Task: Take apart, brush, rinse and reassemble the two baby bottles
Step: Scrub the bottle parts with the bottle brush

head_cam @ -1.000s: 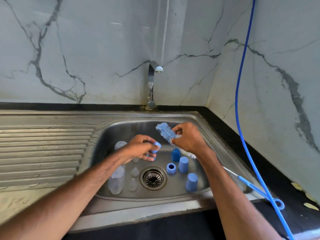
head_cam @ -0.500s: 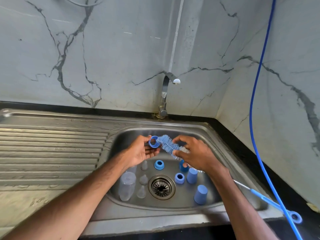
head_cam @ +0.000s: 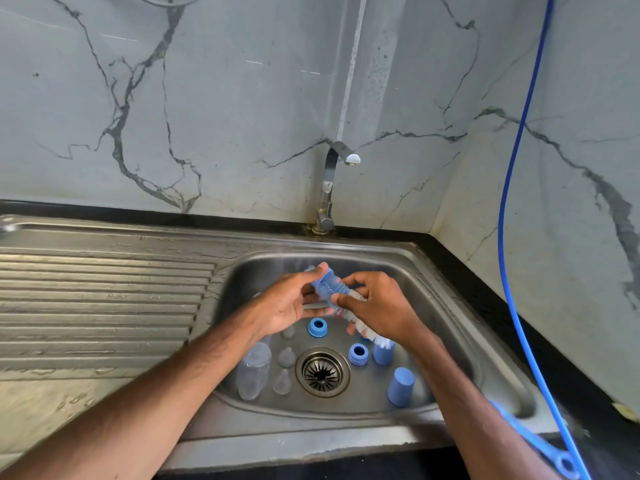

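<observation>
Over the steel sink (head_cam: 460,323), my left hand (head_cam: 291,306) pinches a blue bottle collar ring (head_cam: 320,276), mostly hidden by thumb and fingers. The bottle brush (head_cam: 334,289) has its blue bristle head pushed against or into that ring. My right hand (head_cam: 379,306) grips the brush around its bristles; the blurred blue handle (head_cam: 526,433) trails to the lower right. On the sink floor lie two more blue rings (head_cam: 317,328) (head_cam: 358,354), two blue caps (head_cam: 382,355) (head_cam: 400,386), a clear bottle (head_cam: 254,370) and three clear nipples (head_cam: 286,357).
The drain (head_cam: 322,371) sits mid-basin among the parts. A faucet (head_cam: 329,188), not running, stands behind the sink. A ribbed drainboard (head_cam: 104,306) lies to the left. A blue hose (head_cam: 509,237) hangs along the right wall.
My hands have come together: the brush head, apart from the ring a second ago, now meets the ring in my left hand. The view has shifted left and slightly down.
</observation>
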Demonstrator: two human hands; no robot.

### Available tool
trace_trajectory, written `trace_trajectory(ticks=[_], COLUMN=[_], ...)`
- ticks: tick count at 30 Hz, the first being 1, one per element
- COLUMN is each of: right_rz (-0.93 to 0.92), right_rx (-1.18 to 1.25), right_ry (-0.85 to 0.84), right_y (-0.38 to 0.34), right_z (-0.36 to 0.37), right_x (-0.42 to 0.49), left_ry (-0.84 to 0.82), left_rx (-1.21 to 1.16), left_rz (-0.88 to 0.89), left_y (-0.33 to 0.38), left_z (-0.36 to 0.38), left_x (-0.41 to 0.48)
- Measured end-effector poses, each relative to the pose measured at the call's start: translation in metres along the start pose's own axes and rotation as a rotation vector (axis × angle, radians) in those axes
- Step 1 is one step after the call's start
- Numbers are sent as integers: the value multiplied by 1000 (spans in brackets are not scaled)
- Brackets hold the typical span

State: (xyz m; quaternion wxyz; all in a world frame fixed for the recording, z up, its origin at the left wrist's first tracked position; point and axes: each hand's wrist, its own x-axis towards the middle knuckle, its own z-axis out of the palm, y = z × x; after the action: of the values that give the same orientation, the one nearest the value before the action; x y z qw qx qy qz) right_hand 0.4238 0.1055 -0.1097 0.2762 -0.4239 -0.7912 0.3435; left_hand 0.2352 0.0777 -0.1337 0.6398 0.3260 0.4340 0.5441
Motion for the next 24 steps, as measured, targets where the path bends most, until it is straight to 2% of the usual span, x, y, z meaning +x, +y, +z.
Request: trace_trajectory(ticks=[4, 8, 10, 17, 21, 24], right_rz=[76, 207, 177, 152, 184, 197], right_rx=[133, 241, 193, 141, 123, 141], right_ry=[-6, -253, -293, 18, 167, 181], right_y=[-5, -7, -10, -24, -24, -26], right_z=[8, -6, -6, 11, 5, 8], right_x=[3, -1, -4, -2, -1, -2], left_ry=[60, 175, 216, 120, 16, 103], left_rx=[-165, -265, -321, -430, -237, -222], left_rz=[97, 145, 164, 160, 142, 144], left_y=[0, 6, 10, 14, 1, 0], left_z=[13, 13, 7, 15, 42, 55], left_x=[-1, 1, 1, -2, -7, -6])
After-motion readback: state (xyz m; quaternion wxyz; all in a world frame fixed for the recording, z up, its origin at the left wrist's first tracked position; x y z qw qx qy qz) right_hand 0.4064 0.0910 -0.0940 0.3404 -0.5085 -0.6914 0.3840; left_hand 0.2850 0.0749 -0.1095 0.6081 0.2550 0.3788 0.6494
